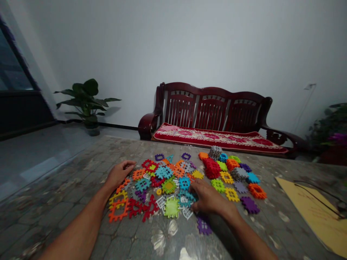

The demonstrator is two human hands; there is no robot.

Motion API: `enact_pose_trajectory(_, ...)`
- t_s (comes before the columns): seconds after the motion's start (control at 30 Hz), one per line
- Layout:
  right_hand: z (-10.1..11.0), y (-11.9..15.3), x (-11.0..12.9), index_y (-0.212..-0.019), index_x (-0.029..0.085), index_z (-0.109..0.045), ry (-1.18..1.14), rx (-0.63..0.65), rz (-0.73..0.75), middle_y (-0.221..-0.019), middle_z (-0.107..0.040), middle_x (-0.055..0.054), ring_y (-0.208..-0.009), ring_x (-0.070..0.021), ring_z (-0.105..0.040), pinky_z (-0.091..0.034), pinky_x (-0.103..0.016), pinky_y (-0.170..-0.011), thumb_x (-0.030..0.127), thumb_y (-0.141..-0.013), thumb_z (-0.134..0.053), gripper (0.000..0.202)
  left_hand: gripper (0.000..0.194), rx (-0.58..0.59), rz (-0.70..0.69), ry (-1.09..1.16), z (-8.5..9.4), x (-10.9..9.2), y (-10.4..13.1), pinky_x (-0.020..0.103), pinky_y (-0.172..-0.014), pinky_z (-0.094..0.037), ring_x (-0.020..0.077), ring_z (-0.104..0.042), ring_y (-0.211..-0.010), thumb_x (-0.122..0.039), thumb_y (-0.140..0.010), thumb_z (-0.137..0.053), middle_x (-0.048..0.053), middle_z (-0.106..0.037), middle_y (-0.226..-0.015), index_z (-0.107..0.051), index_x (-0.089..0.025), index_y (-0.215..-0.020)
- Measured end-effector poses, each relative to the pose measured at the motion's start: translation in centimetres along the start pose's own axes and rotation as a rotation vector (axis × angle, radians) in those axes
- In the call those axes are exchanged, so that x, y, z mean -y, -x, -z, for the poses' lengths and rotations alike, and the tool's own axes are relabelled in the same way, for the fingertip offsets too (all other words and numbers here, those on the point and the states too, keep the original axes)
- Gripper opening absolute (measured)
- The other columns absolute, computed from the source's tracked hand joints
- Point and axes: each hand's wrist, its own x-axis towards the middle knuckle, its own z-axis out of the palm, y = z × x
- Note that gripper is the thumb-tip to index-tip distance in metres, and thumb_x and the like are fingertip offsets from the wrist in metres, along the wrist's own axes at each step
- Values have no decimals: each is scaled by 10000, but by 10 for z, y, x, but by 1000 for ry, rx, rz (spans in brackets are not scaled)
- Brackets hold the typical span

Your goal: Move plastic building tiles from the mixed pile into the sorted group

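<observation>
Many coloured plastic interlocking pieces lie in a loose spread on the patterned table [127,236]. My left hand [121,174] rests at the spread's left edge, beside an orange piece [138,174], its fingers curved and apart with nothing between them. At the right side of the spread, my right hand [203,196] reaches over a blue window-like piece [185,198]; its fingertips touch or nearly touch that piece, and whether it grips anything is hidden. Just below lies a purple piece [204,226]. A lime square piece [171,207] sits near the front.
Sorted pieces, including a red stack [211,168] and a grey stack [215,152], stand right of the spread. A yellow folder [311,213] with a dark cord lies at the right. Behind are a wooden bench [211,112] and a potted plant [88,101].
</observation>
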Motion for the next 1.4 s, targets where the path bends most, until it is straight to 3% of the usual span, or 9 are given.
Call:
enact_pose_trajectory(0.33,-3,-6,0,-864,184,-603,-13,-45,-124,-877,-597,-12,-780,-155,-517,-309,-231,-628,207,-595,-687,282,398,-8,28,-35,1,-6,4,293,-737,-505,222,-678,-808,-495,-660,-586,30,-763,-866,-705,-215,-917)
enact_pose_trajectory(0.5,2,-11,-6,-801,188,-582,-48,-97,-188,-766,-610,5,-690,-145,-530,-290,-236,-582,193,-654,-626,154,370,-3,10,-48,1,-9,5,299,-742,-505,228,-675,-821,-459,-678,-562,30,-763,-857,-705,-207,-908)
enact_pose_trajectory(0.63,6,-15,-6,-782,196,-578,-86,-107,-259,-711,-603,17,-651,-144,-536,-298,-233,-558,199,-676,-625,116,367,-12,8,-44,0,-7,4,297,-731,-505,224,-672,-816,-471,-686,-575,21,-761,-851,-711,-214,-910)
enact_pose_trajectory(0.73,3,-23,-6,-826,194,-594,-161,-205,-284,-750,-623,6,-676,-157,-562,-355,-239,-580,243,-711,-630,130,375,-4,21,-40,0,-7,4,295,-726,-505,220,-670,-806,-481,-683,-588,22,-760,-855,-711,-209,-909)
enact_pose_trajectory(0.83,-5,-32,-7,-1016,178,-614,-253,-398,-194,-983,-654,-57,-872,-211,-611,-458,-301,-750,318,-744,-661,310,380,-2,10,-33,0,-6,4,295,-733,-504,217,-672,-803,-481,-686,-580,28,-757,-861,-706,-204,-914)
enact_pose_trajectory(0.93,-13,-34,-4,-1117,198,-605,-212,-526,-23,-1129,-627,-78,-1077,-249,-561,-433,-381,-936,270,-783,-643,343,381,-3,-6,-48,0,-6,3,300,-754,-501,216,-674,-807,-468,-696,-555,41,-756,-883,-706,-198,-919)
enact_pose_trajectory(1.03,-18,-31,8,-1064,216,-630,-143,-493,160,-1089,-635,-62,-1084,-231,-538,-414,-380,-964,134,-802,-572,280,388,1,-11,-75,0,-5,3,299,-744,-499,216,-671,-795,-454,-707,-537,47,-755,-886,-706,-191,-937)
enact_pose_trajectory(1.13,-23,-30,23,-1092,217,-642,-79,-392,293,-1122,-615,-67,-1078,-222,-524,-416,-354,-938,47,-752,-564,388,393,3,-13,-88,0,-3,1,296,-727,-495,218,-672,-790,-459,-707,-538,41,-756,-875,-708,-199,-947)
enact_pose_trajectory(1.4,-38,-40,37,-1124,291,-666,88,-309,277,-1224,-590,-49,-1126,-241,-509,-391,-378,-915,133,-836,-610,334,429,0,-6,-71,-2,4,-3,284,-713,-496,215,-675,-800,-518,-691,-552,42,-757,-888,-719,-211,-939)
